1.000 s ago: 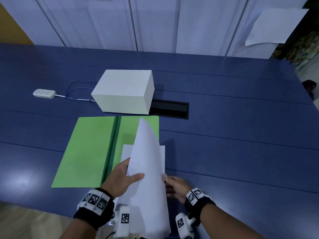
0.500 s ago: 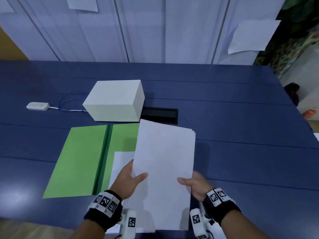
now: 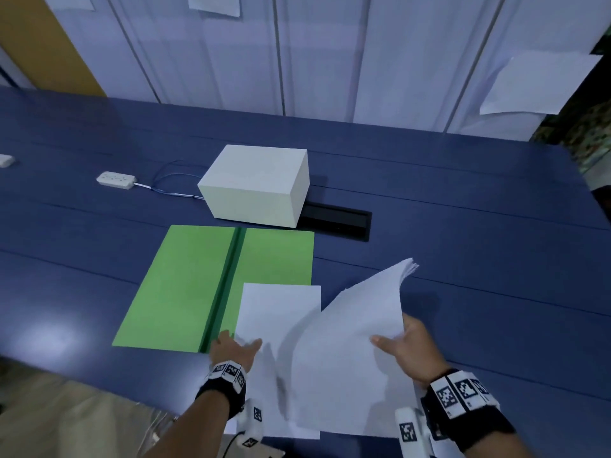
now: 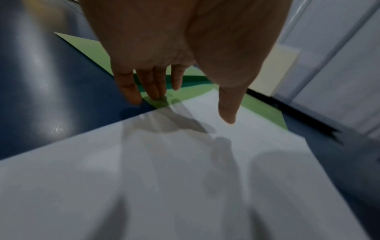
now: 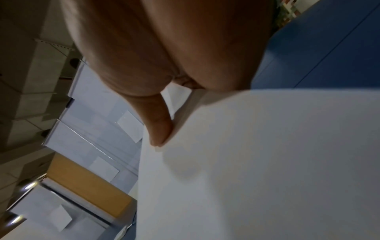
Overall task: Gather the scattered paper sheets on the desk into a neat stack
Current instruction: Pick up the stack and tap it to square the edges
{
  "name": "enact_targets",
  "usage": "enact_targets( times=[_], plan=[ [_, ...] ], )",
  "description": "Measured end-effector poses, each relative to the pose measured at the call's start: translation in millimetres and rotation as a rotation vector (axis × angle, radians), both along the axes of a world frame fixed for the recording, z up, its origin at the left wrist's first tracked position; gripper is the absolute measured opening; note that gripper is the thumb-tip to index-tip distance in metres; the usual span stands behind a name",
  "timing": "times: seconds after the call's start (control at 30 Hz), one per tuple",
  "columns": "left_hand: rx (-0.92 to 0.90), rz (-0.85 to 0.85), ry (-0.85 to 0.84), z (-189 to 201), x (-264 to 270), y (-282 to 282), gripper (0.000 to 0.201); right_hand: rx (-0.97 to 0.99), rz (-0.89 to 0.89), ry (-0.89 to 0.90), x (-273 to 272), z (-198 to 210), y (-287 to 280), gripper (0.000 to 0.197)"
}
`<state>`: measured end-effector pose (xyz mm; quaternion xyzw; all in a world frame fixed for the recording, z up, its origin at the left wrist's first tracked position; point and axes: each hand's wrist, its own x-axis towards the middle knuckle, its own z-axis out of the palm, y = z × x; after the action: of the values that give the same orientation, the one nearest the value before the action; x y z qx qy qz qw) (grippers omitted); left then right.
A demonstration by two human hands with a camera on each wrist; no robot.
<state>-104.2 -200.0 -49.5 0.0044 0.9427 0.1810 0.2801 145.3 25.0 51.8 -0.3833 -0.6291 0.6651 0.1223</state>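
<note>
Right hand (image 3: 407,345) pinches a fanned bundle of white paper sheets (image 3: 350,352) at lower right, lifted clear | left hand (image 3: 235,349), fingers spread, reaches the flat white sheet (image 3: 277,312) overlapping the open green folder (image 3: 198,285), likely collecting it next.

Sitting in view are two hands, one green folder (image 3: 211,285), one white box (image 3: 254,186), one power strip (image 3: 116,179), and one flat sheet (image 3: 277,312).
</note>
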Motion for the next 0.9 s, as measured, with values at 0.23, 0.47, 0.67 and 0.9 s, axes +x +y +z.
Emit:
enact_targets(
  times=[0.23,0.47,0.67,0.9],
  plan=[
    [-0.197,-0.049,-0.036,-26.2,-1.6,11.2,0.109,0.12,0.138,-0.04,7.1,31.8,-4.3,0.03],
    [0.058,-0.202,-0.095,-2.0,-3.1,15.4,0.016,0.144,0.294,-0.014,-11.7,55.5,-14.7,0.028],
    [0.673,0.105,-0.531,41.8,23.0,19.0,0.023,-0.025,0.308,0.043,-19.5,54.3,-7.5,0.032],
    [0.952,0.303,-1.032,82.5,41.3,25.8,0.036,-0.362,0.16,-0.005,-8.2,2.1,26.3,0.048]
  ],
)
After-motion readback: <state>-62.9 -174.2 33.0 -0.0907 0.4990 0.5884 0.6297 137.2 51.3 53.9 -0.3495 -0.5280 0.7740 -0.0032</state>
